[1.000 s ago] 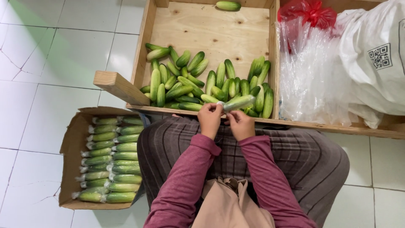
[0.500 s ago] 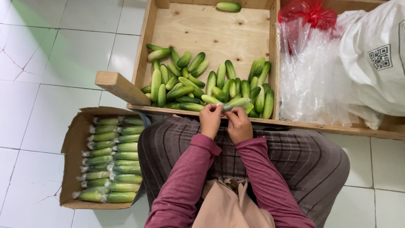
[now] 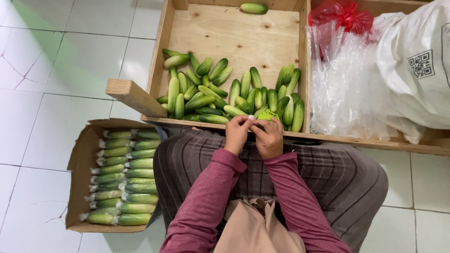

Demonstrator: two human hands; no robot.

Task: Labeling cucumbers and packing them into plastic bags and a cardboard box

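My left hand (image 3: 236,133) and my right hand (image 3: 270,139) meet at the front edge of a wooden crate (image 3: 158,61). Together they pinch a small cucumber in clear plastic wrap (image 3: 266,115), fingertips touching at its twisted white end. Only a short green part of it shows above my right hand. Just beyond lies a pile of loose green cucumbers (image 3: 211,89) in the crate's near half. A single cucumber (image 3: 253,8) rests at the crate's far edge. My sleeves are maroon and my lap is in dark checked cloth.
A cardboard box (image 3: 78,159) on the white tiled floor at my left holds rows of plastic-wrapped cucumbers (image 3: 124,178). Clear plastic bags (image 3: 342,89), a red bag (image 3: 344,14) and a white sack (image 3: 417,61) fill the crate's right compartment. A wooden bar (image 3: 133,97) juts from the crate's left corner.
The wrapped cucumber lay across above my hands, pointing right; now it is drawn in and mostly hidden behind my fingers. Both hands stayed in place.
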